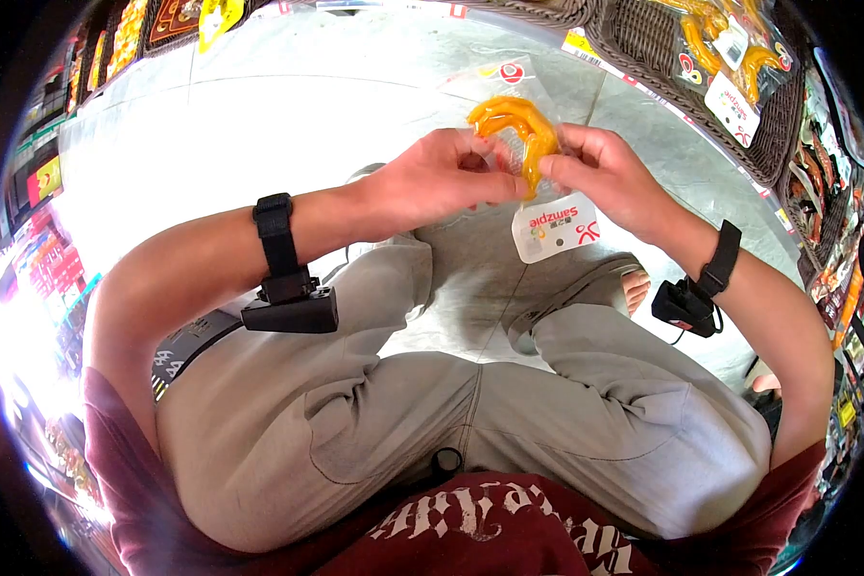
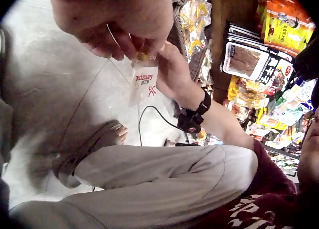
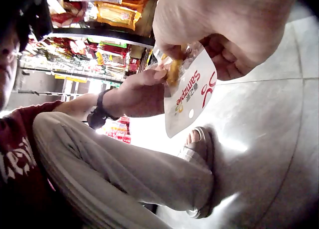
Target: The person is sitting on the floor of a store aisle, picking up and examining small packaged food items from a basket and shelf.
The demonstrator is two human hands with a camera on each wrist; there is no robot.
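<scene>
Held in front of the knees is a clear plastic snack packet [image 1: 516,132] with glossy yellow-orange, curved food inside. Its white printed end [image 1: 555,228] reads "Samzpie" and hangs toward the person, upside down in the head view. My left hand [image 1: 432,178] pinches the packet at its left side, thumb along the lower part of the food. From the other side my right hand [image 1: 612,180] pinches it between thumb and fingers. The right wrist view shows both thumbs near the yellow food [image 3: 174,72], above the white label [image 3: 190,97]; some fingertips are hidden behind the packet.
A dark wicker basket [image 1: 634,43] at the upper right bears similar yellow packets [image 1: 710,43]. Shelves with packaged snacks [image 2: 244,59] stand beside the right arm. Grey tiled floor [image 1: 307,86] lies beneath the hands, with the person's knees and sandalled foot [image 3: 197,144] close by.
</scene>
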